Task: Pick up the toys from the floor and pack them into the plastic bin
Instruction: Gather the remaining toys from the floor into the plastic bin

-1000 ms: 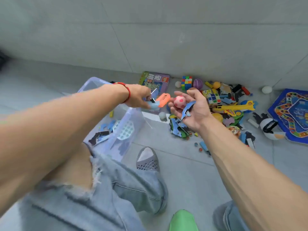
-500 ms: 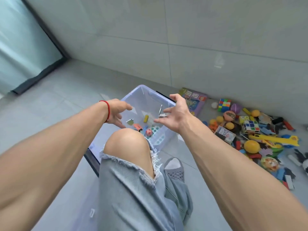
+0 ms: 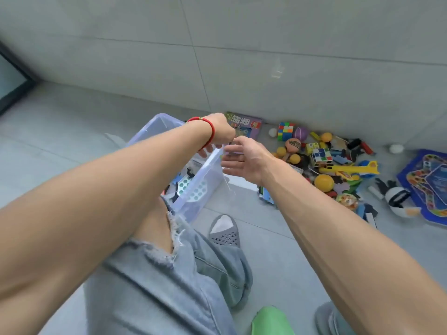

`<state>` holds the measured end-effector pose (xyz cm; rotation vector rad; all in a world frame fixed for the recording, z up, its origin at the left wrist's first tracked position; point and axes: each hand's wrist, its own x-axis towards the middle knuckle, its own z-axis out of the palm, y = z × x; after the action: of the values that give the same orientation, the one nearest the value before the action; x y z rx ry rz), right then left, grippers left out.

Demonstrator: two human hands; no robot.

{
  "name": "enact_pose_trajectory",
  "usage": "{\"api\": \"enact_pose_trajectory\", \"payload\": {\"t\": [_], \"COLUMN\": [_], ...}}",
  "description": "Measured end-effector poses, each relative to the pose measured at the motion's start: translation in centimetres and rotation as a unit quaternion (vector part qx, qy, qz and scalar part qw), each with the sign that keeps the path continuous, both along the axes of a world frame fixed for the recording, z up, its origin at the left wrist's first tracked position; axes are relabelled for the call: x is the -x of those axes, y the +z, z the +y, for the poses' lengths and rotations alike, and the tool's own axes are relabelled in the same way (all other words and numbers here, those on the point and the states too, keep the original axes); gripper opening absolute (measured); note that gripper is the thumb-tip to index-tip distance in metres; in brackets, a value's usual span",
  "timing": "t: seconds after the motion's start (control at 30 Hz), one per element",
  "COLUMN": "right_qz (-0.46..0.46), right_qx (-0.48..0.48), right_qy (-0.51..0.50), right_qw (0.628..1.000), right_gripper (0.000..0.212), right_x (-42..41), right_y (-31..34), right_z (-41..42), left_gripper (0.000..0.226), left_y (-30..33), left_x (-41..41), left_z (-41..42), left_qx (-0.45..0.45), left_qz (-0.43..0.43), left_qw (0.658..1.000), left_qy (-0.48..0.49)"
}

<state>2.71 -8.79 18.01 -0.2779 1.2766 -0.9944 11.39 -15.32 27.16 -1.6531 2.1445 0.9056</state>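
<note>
The clear plastic bin (image 3: 154,125) stands on the floor behind my raised left knee. Blue foam pieces and a dotted pop toy (image 3: 196,192) show through its wall. My left hand (image 3: 220,132), with a red cord at the wrist, hangs above the bin's far right corner, fingers pointing down and holding nothing. Just right of the rim, my right hand (image 3: 244,158) is spread with the palm facing left, empty. The toy pile lies further right along the wall: a colour cube (image 3: 285,131), a yellow ball (image 3: 323,183), a yellow toy gun (image 3: 348,169).
A picture book (image 3: 249,124) leans at the wall behind the bin. A blue game board (image 3: 430,187) and a black-and-white plush (image 3: 396,200) lie at the far right. My grey slipper (image 3: 224,232) and a green one (image 3: 271,320) are on the tiles in front.
Both hands let the toys fall into the bin, then moved right from above the bin's middle to its right rim. My view swung back toward the toy pile.
</note>
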Motion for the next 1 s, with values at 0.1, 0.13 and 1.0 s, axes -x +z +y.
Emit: {"api": "enact_pose_trajectory", "payload": {"t": [0.1,0.13,1.0], "right_qz": [0.068,0.094,0.629], "right_qx": [-0.058,-0.085,-0.042], "right_qy": [-0.017,-0.029,0.276], "right_qw": [0.996,0.991,0.726], "right_gripper": [0.033,0.041,0.059], "right_x": [6.3,8.6,16.9], "right_y": [-3.4,-4.9,-25.8], "right_z": [4.3,6.1,18.4], "left_gripper": [0.028,0.026,0.043], "left_y": [-4.8,-6.8,-33.8], "left_x": [3.8,5.0,14.7], "left_z": [2.2,3.2,16.5], "left_qx": [0.033,0.036,0.054], "left_qz": [-0.045,-0.049,0.047], "left_qw": [0.992,0.989,0.992], "left_qy": [-0.111,-0.137,-0.106]}}
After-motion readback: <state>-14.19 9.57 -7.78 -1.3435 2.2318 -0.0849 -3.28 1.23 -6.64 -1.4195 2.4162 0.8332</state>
